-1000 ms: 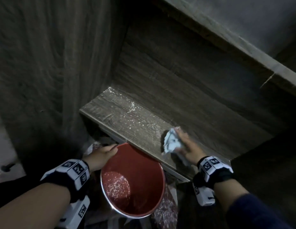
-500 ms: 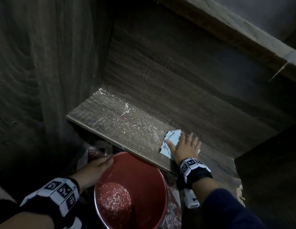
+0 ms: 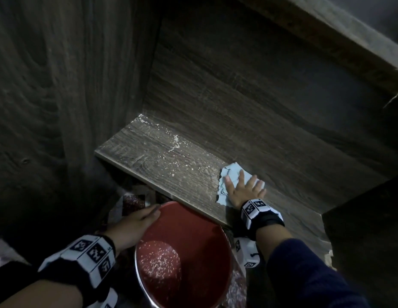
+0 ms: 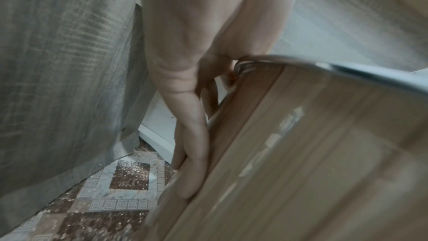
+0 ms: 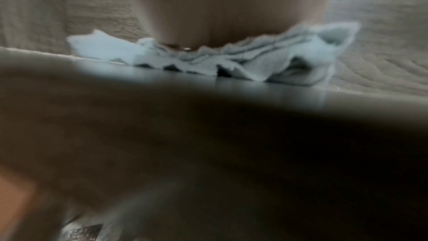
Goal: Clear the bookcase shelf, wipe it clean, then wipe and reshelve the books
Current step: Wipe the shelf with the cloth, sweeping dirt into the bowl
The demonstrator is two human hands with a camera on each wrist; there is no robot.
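The dark wood shelf (image 3: 153, 161) is bare of books and strewn with white crumbs. My right hand (image 3: 242, 187) lies flat, fingers spread, pressing a pale blue cloth (image 3: 230, 172) onto the shelf's right part. In the right wrist view the cloth (image 5: 231, 60) bunches under the palm. My left hand (image 3: 135, 223) grips the rim of a red bin (image 3: 193, 247) held just below the shelf's front edge. White crumbs lie on the bin's bottom. In the left wrist view the fingers (image 4: 192, 171) curl down the bin's wood-patterned outer wall (image 4: 301, 162), thumb over the metal rim.
The bookcase's left side panel (image 3: 49, 85) and back panel (image 3: 249, 96) close the shelf in. An upper shelf edge (image 3: 338, 36) runs across the top right. A patterned tiled floor (image 4: 120, 186) with white specks lies below.
My right hand went from holding the cloth bunched to flat on it, and slid a little toward the shelf's back right. The left hand stays on the bin.
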